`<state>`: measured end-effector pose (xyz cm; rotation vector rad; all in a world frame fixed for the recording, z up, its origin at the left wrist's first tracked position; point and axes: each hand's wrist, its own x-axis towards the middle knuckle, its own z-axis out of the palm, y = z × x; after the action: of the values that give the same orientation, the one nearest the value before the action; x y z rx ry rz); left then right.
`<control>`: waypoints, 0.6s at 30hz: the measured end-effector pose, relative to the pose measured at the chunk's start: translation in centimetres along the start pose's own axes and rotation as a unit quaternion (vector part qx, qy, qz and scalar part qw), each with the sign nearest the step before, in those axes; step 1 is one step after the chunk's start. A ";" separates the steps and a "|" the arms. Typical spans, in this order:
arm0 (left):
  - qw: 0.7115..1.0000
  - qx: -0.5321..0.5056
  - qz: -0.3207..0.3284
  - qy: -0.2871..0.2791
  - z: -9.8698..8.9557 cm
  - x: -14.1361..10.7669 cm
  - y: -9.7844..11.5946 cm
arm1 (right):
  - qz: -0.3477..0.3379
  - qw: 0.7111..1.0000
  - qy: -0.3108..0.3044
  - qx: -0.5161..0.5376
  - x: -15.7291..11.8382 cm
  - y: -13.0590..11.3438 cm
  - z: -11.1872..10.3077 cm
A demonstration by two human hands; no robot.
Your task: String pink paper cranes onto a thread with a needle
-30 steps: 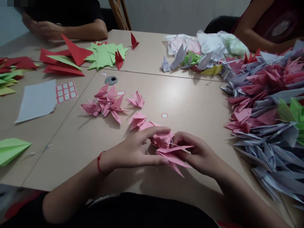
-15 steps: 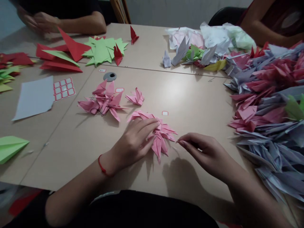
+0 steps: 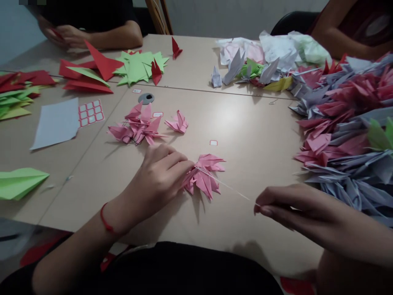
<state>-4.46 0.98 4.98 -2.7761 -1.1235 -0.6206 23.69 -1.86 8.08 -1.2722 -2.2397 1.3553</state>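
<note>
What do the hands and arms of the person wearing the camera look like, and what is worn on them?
The left hand and right hand are bare, without gloves or visible rings. A thin red cord bracelet circles the left wrist; none shows on the right. Both forearms are uncovered. Black clothing shows below; the right sleeve is out of view.

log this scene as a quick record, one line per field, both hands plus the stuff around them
left hand: fingertips at the near pink paper cluster; exact grip hidden
right hand: pinching a thin pale thread
thread: runs straight from the near pink paper cluster to the right hand
beyond left hand: second pink cluster, single pink folded piece
left side: white paper beside red-edged label sheet
right side: big pile of folded paper, mostly grey and pink
far left: another person's hands
</note>
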 end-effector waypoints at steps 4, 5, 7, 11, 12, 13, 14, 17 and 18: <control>0.999 -0.028 0.025 -0.001 -0.2 0.1 -1.1 | 0.012 0.996 -0.082 -0.040 -0.3 1.9 -0.4; 0.999 -0.038 0.027 -0.010 -0.2 0.1 -1.4 | 0.021 0.996 -0.063 -0.053 0.1 2.5 -0.2; 0.998 -0.057 0.026 -0.030 -0.6 0.2 -2.0 | 0.049 0.995 0.030 -0.083 1.4 3.5 0.5; 0.993 -0.110 0.029 -0.028 -1.3 0.4 -2.6 | -0.028 0.974 0.167 -0.148 5.7 4.2 2.5; 0.992 -0.124 0.031 -0.023 -1.5 0.4 -2.5 | -0.072 0.968 0.158 -0.179 6.9 4.3 2.9; 0.990 -0.136 0.034 -0.018 -1.6 0.4 -2.4 | -0.106 0.961 0.148 -0.207 8.1 4.2 3.2; 0.989 -0.145 0.038 -0.010 -1.7 0.5 -2.1 | -0.134 0.954 0.134 -0.232 9.1 4.2 3.4; 0.983 -0.178 0.033 0.020 -1.8 0.9 -1.3 | -0.196 0.941 0.108 -0.254 11.5 4.1 3.6; 0.981 -0.193 0.019 0.029 -1.7 1.2 -1.0 | -0.210 0.942 0.100 -0.243 11.9 4.1 3.6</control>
<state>-4.97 2.08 6.97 -3.0607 -1.0303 -1.0052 16.82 5.97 0.09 -0.9139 -2.5810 0.5170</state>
